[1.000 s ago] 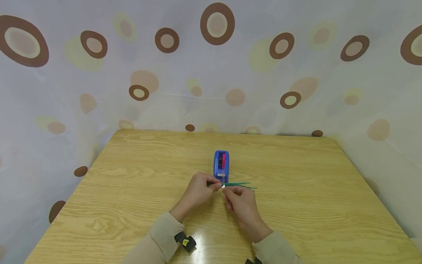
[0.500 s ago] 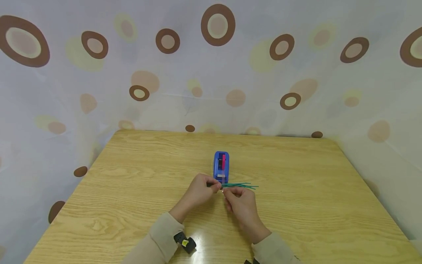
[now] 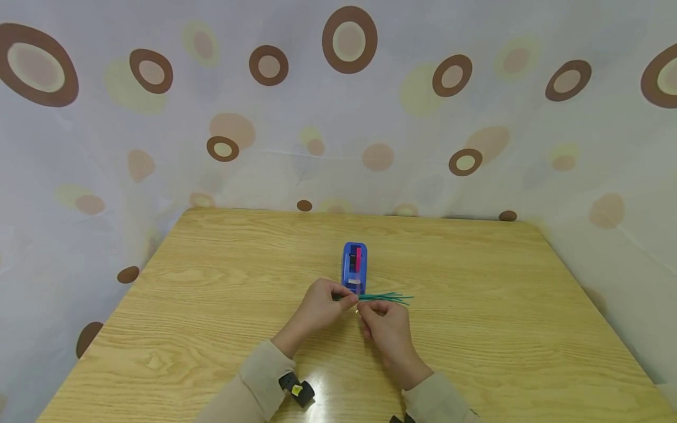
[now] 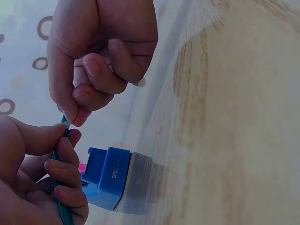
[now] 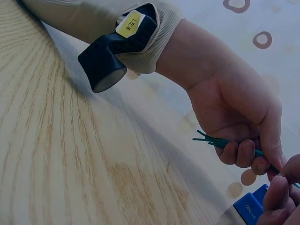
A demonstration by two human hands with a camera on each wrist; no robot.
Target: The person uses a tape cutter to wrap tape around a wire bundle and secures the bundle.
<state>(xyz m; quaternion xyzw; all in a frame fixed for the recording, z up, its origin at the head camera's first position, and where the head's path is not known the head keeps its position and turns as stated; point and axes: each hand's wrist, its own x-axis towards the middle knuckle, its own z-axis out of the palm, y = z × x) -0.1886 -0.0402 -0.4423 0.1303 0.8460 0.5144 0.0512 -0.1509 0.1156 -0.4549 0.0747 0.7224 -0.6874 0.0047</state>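
Observation:
My left hand [image 3: 321, 304] grips a bundle of thin green strands [image 3: 388, 298], its thumb and index finger pinching it near the middle. In the right wrist view the strands' spread ends [image 5: 206, 137] stick out past the curled left fingers. A clear tape strip [image 3: 358, 286] runs from a blue tape dispenser [image 3: 347, 272] with a pink-cored roll toward the bundle. Right beside the left fingertips, my right hand [image 3: 390, 329] pinches the tape's near end, a small bright bit showing below its fingertips. The left wrist view shows both hands' fingertips meeting at the bundle, partly hiding the tape.
The dispenser's toothed cutter [image 4: 89, 161] faces the hands in the left wrist view. All this is on a wood-grain table [image 3: 211, 264], with a patterned curtain [image 3: 296, 117] behind and at both sides. A black wrist camera [image 3: 298, 388] sits on the left sleeve.
My left fingertips have edged slightly right along the bundle, and its free ends have shifted and spread a little. The bright bit by my right fingertips now sits slightly nearer me. The dispenser stays put.

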